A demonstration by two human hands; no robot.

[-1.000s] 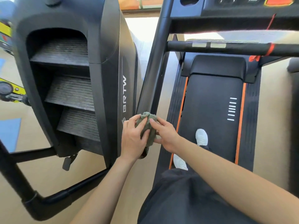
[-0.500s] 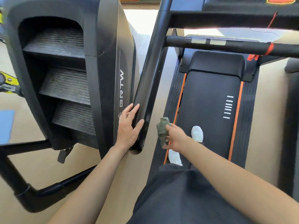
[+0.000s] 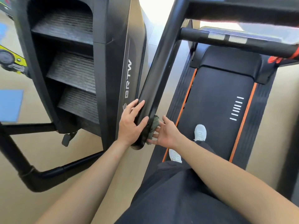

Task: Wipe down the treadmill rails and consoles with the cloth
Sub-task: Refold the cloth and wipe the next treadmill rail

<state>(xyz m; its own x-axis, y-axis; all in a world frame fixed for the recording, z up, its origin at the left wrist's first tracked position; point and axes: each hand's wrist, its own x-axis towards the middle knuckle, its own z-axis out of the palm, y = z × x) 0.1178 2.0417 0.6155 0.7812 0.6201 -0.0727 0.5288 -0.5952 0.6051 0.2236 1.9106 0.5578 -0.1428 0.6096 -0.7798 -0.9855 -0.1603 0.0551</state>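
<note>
While I stand on the treadmill belt (image 3: 215,102), both of my hands are at the lower end of the black rail (image 3: 155,88) on my left side. My left hand (image 3: 129,125) rests on the outer face of that rail. Its fingers are straight and spread along the rail, and the thumb lies across the top edge. It holds nothing and is relaxed rather than clenched.

My right hand (image 3: 168,135) is on the inner side of the same rail, with fingers stretched out and slightly fanned. They press the green cloth (image 3: 155,124) flat against the rail instead of curling round it. The cloth is bunched up and wedged between those fingertips and the rail's inner face, just beside my left thumb, so the rail end sits between my two hands. Only part of the cloth shows, since the rail hides the rest.

Farther up, the rail climbs towards the console (image 3: 242,12), which is blurred at the top edge. A crossbar (image 3: 234,39) with two pale patches runs below it.

My white shoes (image 3: 200,132) are on the belt between its orange stripes. A black stair machine (image 3: 77,62) stands close on my left, and a blue mat (image 3: 10,105) lies on the floor beyond it.
</note>
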